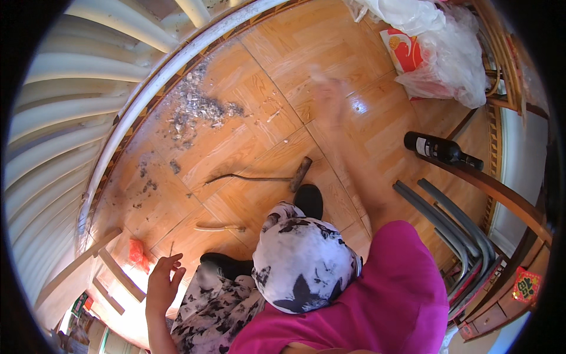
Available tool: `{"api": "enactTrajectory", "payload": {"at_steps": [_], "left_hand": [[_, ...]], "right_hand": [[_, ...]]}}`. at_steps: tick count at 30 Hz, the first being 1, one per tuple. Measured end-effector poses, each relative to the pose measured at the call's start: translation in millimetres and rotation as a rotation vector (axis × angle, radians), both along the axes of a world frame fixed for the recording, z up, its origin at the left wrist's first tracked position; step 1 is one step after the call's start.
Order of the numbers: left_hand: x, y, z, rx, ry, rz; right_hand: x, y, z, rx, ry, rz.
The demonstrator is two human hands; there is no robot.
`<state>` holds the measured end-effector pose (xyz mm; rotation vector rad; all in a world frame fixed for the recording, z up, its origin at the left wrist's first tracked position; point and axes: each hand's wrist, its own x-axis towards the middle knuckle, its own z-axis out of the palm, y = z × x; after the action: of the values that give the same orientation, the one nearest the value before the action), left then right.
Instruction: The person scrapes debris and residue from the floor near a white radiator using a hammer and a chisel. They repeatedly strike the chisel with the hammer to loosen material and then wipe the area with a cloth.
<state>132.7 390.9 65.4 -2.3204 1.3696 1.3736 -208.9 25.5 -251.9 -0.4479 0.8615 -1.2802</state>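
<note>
Seemingly cleaning: right hand [330, 101] blurred, grip unclear; left hand [165, 283] half-open, empty; next probably needs reaching eleven-o'clock grey debris [203, 110].

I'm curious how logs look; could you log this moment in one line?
left hand: loosely bent; right hand: outstretched, blurred; grey debris: on floor; dark bottle: lying

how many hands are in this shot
2: the left hand at lower left, and the right hand, blurred, at upper middle; whether it touches the floor is unclear. No other hand shows.
</note>
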Motion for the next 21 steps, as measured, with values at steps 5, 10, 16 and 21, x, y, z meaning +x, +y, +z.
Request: {"api": "enactTrajectory", "payload": {"at_steps": [5,10,16,21], "left_hand": [[9,6,-10,0.007,-0.018,-0.047],[9,-5,-10,0.044,-0.042,-0.046],[7,-20,-15,-0.008,0.026,0.007],[26,5,-26,-0.011,-0.037,0.071]], "right_hand": [[-267,-62,8,-0.295,1.981,-0.354],[-106,-24,-7,0.004,2.015,0.095],[86,60,40,-0.589,1.265,0.201],[-52,-76,18,-0.534,1.324,-0.218]]}}
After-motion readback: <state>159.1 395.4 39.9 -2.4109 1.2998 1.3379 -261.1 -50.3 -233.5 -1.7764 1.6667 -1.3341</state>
